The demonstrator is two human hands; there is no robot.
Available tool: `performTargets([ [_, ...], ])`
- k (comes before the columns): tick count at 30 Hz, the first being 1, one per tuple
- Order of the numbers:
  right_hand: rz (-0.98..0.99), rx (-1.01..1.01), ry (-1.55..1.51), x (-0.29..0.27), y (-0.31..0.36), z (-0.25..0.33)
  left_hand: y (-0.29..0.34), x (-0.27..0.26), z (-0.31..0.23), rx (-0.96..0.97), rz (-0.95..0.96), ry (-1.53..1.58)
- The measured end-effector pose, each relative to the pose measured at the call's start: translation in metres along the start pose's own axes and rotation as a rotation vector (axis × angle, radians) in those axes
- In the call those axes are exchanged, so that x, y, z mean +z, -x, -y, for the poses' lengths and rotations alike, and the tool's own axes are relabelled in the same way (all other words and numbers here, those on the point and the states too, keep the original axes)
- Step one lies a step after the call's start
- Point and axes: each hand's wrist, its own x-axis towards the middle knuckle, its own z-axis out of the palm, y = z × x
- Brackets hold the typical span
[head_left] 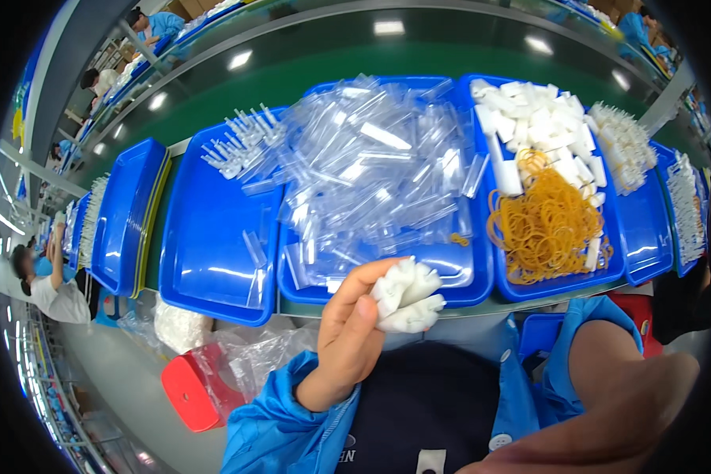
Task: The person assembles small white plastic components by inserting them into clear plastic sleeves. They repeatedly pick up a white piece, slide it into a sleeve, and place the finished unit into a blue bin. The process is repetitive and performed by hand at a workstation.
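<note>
My left hand (346, 347) is raised in front of my chest, just off the near edge of the middle blue tray (482, 272). Its thumb and fingers are closed on a bundle of white pieces (408, 295), rounded and packed side by side, with small tips at their ends. What kind of pieces they are I cannot make out. My bare right arm (632, 395) bends very close at the lower right, smeared, and its fingers do not show. Beyond my left hand, the middle tray is heaped with clear plastic sleeves (371, 166).
Right of the sleeves, a tray holds white blocks (529, 118) and tan rubber bands (549, 217). In the left tray (213, 237) stand white thin-stemmed pieces (245, 142). Stacked blue trays (130, 213) stand farther left. A red stool (193, 391) and plastic bags (253, 355) are below the bench.
</note>
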Motion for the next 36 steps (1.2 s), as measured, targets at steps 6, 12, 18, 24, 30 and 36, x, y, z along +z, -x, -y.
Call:
performTargets([
  [6, 0.006, -0.063, -0.005, 0.015, -0.011, -0.004, -0.002, 0.000, -0.003, -0.003, -0.018, -0.016],
  [12, -0.013, -0.008, 0.004, 0.025, -0.009, -0.004, -0.001, -0.002, -0.001, -0.007, -0.015, -0.056],
  [18, -0.029, 0.039, 0.032, 0.021, -0.008, -0.003, -0.001, -0.004, -0.003, 0.012, 0.007, -0.089],
  [24, -0.029, 0.016, 0.031, 0.019, -0.015, -0.011, 0.001, 0.001, -0.001, 0.025, -0.060, -0.100],
  [30, -0.042, 0.040, 0.068, 0.025, -0.018, -0.013, -0.001, -0.001, 0.001, 0.016, -0.035, -0.079],
  [36, -0.095, 0.068, 0.086, 0.032, -0.025, -0.020, 0.000, -0.007, 0.002, 0.044, -0.058, -0.039],
])
